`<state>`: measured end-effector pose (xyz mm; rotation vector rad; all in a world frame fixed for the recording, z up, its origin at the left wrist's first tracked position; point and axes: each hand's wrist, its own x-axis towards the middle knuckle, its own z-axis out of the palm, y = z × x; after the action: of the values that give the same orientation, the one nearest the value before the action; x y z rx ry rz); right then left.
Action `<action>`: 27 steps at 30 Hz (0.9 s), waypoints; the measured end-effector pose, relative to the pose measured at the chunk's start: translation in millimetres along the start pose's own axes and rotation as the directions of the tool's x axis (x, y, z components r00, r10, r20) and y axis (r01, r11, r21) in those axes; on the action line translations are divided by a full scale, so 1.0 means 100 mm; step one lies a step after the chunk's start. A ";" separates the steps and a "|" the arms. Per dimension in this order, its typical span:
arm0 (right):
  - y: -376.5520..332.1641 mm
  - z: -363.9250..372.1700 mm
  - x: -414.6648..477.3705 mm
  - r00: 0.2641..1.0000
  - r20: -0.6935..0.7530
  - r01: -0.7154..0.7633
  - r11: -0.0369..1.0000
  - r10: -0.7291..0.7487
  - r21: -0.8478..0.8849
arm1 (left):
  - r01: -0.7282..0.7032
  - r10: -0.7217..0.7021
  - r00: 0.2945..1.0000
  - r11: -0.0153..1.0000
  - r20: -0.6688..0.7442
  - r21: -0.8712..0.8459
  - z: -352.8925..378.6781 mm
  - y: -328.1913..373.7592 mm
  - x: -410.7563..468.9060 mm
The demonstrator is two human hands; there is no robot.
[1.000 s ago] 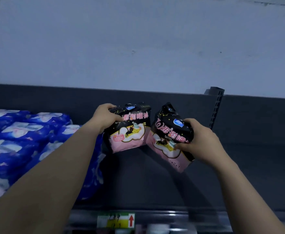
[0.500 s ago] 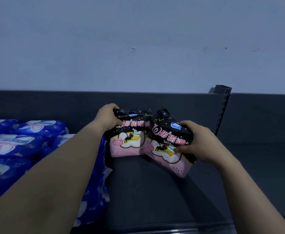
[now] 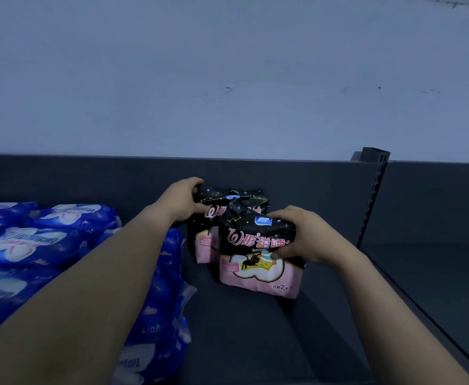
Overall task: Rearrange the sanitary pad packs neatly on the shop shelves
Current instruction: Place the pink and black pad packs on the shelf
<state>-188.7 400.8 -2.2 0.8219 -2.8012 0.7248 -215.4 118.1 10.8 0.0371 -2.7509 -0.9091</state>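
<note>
Two-handed, I grip glossy, pillowy plastic: left hand [image 3: 182, 202] curled on the rear pack [image 3: 232, 198], right hand [image 3: 307, 236] on the front pack [image 3: 255, 273].

The black-and-pink plastic pad pack [image 3: 255, 259] in the right hand [image 3: 308, 237] now overlaps the front of the matching pack [image 3: 227, 201] gripped by the left hand [image 3: 182, 202] at frame centre; earlier they are side by side, the right one tilted, and higher above the dark grey metal shelf [image 3: 255, 343]
</note>
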 end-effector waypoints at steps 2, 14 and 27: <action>-0.03 0.06 0.08 1.000 0.004 0.022 1.000 -0.022 -0.011 | -0.032 0.038 0.999 0.986 -0.034 0.163 -0.11 0.02 -0.06; -0.13 0.31 0.44 0.992 -0.044 0.099 0.958 -0.115 -0.270 | 0.004 -0.021 0.999 0.927 0.039 0.376 -0.36 0.05 -0.69; -0.17 0.31 0.04 0.960 -0.231 0.101 0.966 -0.157 -0.238 | -0.053 0.062 0.998 0.853 0.000 0.519 -0.03 0.41 -1.15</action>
<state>-182.8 371.8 -21.2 0.8026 -2.5186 0.4446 -101.0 161.0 11.5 0.0564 -2.8758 -0.1232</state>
